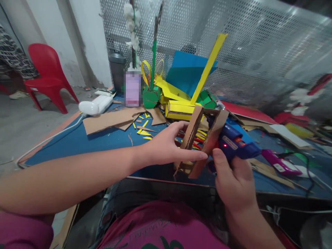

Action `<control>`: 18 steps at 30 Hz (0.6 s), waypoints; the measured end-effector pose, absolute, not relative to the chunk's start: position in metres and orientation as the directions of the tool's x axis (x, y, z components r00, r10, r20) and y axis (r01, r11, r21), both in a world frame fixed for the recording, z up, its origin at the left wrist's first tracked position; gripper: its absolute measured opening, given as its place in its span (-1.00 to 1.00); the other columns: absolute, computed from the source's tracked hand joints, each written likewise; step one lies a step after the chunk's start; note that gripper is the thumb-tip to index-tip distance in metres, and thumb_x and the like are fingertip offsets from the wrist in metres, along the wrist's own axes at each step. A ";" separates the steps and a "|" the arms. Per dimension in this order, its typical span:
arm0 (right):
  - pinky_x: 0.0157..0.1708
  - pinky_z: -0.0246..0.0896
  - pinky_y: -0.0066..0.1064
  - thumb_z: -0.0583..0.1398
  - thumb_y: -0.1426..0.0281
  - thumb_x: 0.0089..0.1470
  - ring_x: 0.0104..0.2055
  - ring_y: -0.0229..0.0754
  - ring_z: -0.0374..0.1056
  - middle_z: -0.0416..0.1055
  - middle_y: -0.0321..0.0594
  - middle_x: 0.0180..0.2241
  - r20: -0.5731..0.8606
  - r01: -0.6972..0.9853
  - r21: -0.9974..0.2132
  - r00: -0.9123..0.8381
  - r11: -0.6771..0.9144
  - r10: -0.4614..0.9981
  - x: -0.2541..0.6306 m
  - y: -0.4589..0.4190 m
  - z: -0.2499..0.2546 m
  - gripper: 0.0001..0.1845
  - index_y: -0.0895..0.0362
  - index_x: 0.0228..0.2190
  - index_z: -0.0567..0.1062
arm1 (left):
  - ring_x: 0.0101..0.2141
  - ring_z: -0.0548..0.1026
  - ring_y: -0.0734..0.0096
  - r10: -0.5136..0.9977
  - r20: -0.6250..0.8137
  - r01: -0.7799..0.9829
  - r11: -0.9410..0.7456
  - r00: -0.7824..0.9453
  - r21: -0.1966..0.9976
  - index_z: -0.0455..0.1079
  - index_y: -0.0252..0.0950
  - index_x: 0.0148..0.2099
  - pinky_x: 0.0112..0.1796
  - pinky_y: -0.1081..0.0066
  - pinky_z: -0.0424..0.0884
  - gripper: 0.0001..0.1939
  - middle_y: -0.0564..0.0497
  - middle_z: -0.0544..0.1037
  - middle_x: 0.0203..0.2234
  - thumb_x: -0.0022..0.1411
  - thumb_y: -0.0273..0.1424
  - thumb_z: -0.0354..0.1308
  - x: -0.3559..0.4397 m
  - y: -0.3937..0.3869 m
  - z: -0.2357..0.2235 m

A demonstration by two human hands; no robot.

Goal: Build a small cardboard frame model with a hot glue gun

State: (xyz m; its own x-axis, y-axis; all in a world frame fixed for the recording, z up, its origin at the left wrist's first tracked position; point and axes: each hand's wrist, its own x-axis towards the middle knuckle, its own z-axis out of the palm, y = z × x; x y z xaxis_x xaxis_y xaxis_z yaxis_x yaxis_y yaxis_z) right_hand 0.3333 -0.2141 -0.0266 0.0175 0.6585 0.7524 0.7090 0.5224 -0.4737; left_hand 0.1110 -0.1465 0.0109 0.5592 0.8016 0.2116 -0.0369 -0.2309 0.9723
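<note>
So we've got our left hand (172, 143) curled around a brown open cardboard frame (193, 129), thumb stretched across the bars. It's held tilted near the front edge of the blue tabletop (109, 145). Our right hand (234, 180) is wrapped around a dark blue plastic glue gun (230, 141) with a red light, right up by the frame; can't tell if its nozzle touches. Behind all that we see a yellow cardboard box (181, 110), with a purple power strip (281, 164) off to the right.
</note>
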 end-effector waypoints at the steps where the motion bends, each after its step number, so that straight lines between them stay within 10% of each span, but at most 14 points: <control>1: 0.02 0.56 0.17 0.25 0.20 0.46 0.01 0.23 0.63 0.70 -0.06 -0.01 0.750 0.705 -0.501 0.064 0.502 0.658 0.331 -0.214 -0.028 -0.69 -0.05 0.14 0.63 | 0.18 0.61 -0.08 0.799 0.214 -0.038 -0.234 0.562 0.972 0.40 -0.25 0.30 0.18 -0.01 0.55 -0.14 -0.23 0.63 0.21 0.08 -0.09 0.65 0.111 -0.146 0.011; 18: 0.07 0.61 0.16 0.24 0.07 0.46 0.14 0.25 0.61 0.72 -0.10 0.06 0.699 0.557 -0.637 0.127 0.533 0.704 0.329 -0.207 -0.018 -0.62 -0.10 0.14 0.67 | 0.24 0.58 -0.11 0.782 0.224 -0.047 -0.243 0.581 0.969 0.41 -0.19 0.35 0.27 -0.07 0.50 -0.13 -0.21 0.62 0.24 0.10 -0.08 0.64 0.110 -0.144 0.006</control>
State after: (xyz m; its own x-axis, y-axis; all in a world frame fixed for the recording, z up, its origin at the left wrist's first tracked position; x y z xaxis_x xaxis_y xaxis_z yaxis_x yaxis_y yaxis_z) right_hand 0.3293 -0.2066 -0.0178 0.1265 0.7038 0.6991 0.5566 0.5330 -0.6373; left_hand 0.1104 -0.1441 0.0059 0.5815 0.7821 0.2243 -0.0474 -0.2426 0.9690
